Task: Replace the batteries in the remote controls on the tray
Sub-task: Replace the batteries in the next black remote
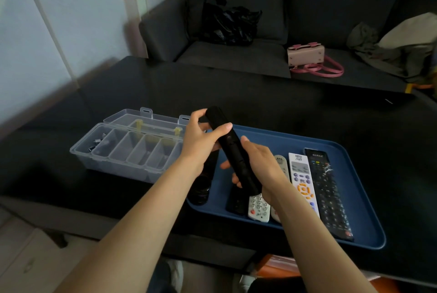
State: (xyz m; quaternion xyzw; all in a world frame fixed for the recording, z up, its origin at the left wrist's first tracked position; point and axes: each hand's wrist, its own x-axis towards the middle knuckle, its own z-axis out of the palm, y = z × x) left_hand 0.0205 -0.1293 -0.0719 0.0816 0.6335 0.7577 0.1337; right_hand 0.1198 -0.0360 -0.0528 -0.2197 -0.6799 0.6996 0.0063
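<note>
- Both hands hold one long black remote point(233, 150) in the air above the left part of the blue tray point(295, 141), slanting from upper left to lower right.
- Left hand point(201, 141) grips the remote's far end: the thumb point(223, 128) lies across the near face and the fingers curl round the tip from the left.
- Right hand point(257, 165) wraps round the near end, the fingers curled underneath and showing on the left of the remote, the back of the hand toward the camera.
- On the tray lie the other remotes, side by side, roughly lengthwise toward the person: a long black remote with a torn clear wrap point(328, 193) furthest right, a white remote with orange buttons point(303, 186) just beside it, a pale remote point(282, 166) mostly hidden by the right forearm, a small white remote point(259, 208) and a dark one point(236, 202) under the right hand.
- Another black remote point(203, 186) lies over the tray's left edge, under the left wrist.
- Left of the tray, touching or nearly so, stands a clear plastic compartment box point(127, 150) with its lid open backward; small dark items point(97, 144) sit in its leftmost compartment, too blurred to name.
- All rests on a black table point(260, 98); behind it a dark sofa point(236, 56) carries a black bag point(229, 22), a pink handbag point(307, 56) and bundled cloth point(402, 41).
</note>
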